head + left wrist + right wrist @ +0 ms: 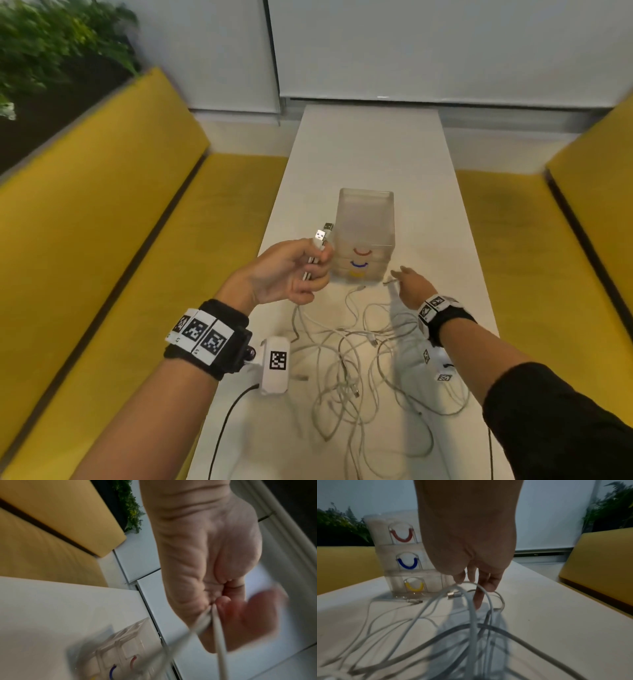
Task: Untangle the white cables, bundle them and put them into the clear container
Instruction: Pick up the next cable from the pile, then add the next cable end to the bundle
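The left hand (pixel 291 270) is raised above the near part of the white table (pixel 370 154), its fingers curled round two cable ends (pixel 317 253) whose USB plugs (pixel 323 231) stick up past the knuckles; from the left wrist view the same grip is mostly a blur, with the strands running out below the fingertips (pixel 223 601). The right hand (pixel 411 282) reaches down low over the table with its fingers stretched out and holding nothing, one fingertip (pixel 477 601) pointing down among loops of cable, though I cannot tell whether it touches them. The white cables (pixel 359 359) lie in a loose tangle on the table between the two forearms, some loops cut off at the bottom edge. The clear container (pixel 366 233), with red, blue and yellow handles on its front, stands upright just beyond the tangle; its inside is too cloudy to make out. Yellow benches (pixel 102 205) flank the table.
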Demonstrator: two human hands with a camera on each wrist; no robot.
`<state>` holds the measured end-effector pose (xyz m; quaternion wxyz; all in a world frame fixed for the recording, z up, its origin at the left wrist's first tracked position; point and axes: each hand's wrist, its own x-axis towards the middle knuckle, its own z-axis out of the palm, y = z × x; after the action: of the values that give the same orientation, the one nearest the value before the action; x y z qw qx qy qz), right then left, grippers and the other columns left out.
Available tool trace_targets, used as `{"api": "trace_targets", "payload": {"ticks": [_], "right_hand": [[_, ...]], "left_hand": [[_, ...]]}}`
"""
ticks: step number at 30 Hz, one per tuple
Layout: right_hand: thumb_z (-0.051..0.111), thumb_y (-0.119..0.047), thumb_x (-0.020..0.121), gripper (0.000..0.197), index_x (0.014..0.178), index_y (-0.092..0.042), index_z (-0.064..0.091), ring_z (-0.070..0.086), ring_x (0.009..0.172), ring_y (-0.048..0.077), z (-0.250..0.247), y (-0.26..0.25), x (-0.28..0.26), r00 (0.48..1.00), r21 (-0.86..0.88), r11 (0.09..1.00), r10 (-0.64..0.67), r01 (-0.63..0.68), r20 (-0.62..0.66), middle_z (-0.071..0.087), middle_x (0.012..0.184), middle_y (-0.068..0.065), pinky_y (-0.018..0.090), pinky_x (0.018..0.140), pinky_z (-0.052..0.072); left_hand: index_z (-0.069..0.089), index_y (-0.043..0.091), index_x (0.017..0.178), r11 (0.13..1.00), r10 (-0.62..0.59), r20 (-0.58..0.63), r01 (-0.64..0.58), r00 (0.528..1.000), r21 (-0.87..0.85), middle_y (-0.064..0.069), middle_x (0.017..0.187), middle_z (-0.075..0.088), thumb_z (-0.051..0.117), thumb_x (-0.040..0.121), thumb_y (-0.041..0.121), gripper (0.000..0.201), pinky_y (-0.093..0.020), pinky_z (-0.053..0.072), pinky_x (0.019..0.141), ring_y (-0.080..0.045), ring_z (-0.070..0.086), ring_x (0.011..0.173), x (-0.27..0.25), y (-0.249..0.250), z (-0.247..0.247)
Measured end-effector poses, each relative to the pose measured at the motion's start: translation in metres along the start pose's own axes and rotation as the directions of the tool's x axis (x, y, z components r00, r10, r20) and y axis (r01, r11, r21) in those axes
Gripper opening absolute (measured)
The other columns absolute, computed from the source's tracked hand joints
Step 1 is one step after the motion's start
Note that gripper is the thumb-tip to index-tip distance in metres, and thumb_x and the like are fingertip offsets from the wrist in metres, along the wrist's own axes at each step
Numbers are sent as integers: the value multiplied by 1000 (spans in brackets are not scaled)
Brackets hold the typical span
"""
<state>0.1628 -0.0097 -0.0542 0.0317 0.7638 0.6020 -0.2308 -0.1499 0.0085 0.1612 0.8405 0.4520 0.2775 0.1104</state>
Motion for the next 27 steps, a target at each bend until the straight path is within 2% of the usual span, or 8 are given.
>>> {"api": "trace_targets", "payload": {"ticks": [4, 7, 9, 12, 14, 20, 24, 27], "right_hand": [[48, -5, 95, 39, 133, -8, 55, 60, 110, 38, 15, 5, 9, 997, -41, 999, 14, -18, -79, 47, 134, 18, 41, 93, 49], [52, -7, 94, 23, 114, -2, 63, 62, 104, 34, 18, 9, 4, 993, -135, 989, 40, -56, -113, 60, 117, 17, 36, 85, 50], [56, -21, 96, 21, 103, -9, 71, 63, 100, 30, 8, 5, -5, 982, -119, 989, 70, -92, -174, 69, 103, 11, 36, 83, 50], [59, -39, 95, 23, 89, -19, 68, 66, 77, 23, -23, -11, -27, 971, 278, 960, 84, -19, -225, 71, 75, 2, 35, 75, 50], [56, -36, 98, 22, 89, -17, 60, 57, 55, 20, -49, -33, -50, 980, 616, 780, 18, 111, -200, 60, 61, 0, 32, 60, 49], [36, -8, 104, 9, 106, -11, 45, 30, 56, 11, -101, -105, -115, 959, 922, 294, -205, 253, -197, 36, 66, 0, 23, 51, 28], [40, -11, 105, 5, 110, -11, 41, 47, 62, 20, -110, -127, -143, 903, 870, 271, -253, 411, -348, 52, 74, 14, 26, 53, 41], [45, -16, 104, 12, 113, -10, 42, 51, 61, 26, -119, -132, -159, 874, 822, 306, -245, 481, -420, 59, 79, 20, 31, 49, 43]], "left_hand": [[56, 13, 95, 1000, -4, -57, 4, 998, -5, -4, 72, 24, 36, 98, 4, 22, -19, 18, 40, -12, 22, 54, 3, -5, -8], [57, 2, 120, 995, 29, -65, -22, 997, 101, -10, 75, 50, 42, 102, 5, 24, -23, 30, 50, -12, 35, 58, 6, -10, -9], [55, -3, 121, 992, 54, -59, -47, 997, 119, -17, 85, 63, 42, 104, 10, 26, -23, 36, 52, -14, 41, 62, 7, -11, -8], [57, 4, 112, 985, 90, -120, -71, 989, 156, -14, 76, 61, 41, 106, 18, 22, -21, 25, 41, -13, 31, 51, 11, -12, -6], [54, 14, 109, 975, 115, -177, -77, 977, 208, -3, 60, 44, 40, 107, 28, 20, -20, 16, 40, -12, 18, 50, 17, -14, -2], [50, 13, 93, 985, 149, -266, -121, 952, 119, 0, 63, 34, 44, 103, 2, 16, -21, 25, 47, -10, 29, 55, 40, -22, 22], [57, 4, 99, 952, 306, -329, -288, 893, 104, -8, 67, 45, 39, 107, 10, 20, -20, 35, 46, -11, 39, 49, 39, -20, 44], [51, 15, 109, 918, 396, -335, -365, 855, 154, -7, 65, 45, 38, 108, 32, 22, -22, 29, 39, -12, 36, 43, 29, -16, 59]]}}
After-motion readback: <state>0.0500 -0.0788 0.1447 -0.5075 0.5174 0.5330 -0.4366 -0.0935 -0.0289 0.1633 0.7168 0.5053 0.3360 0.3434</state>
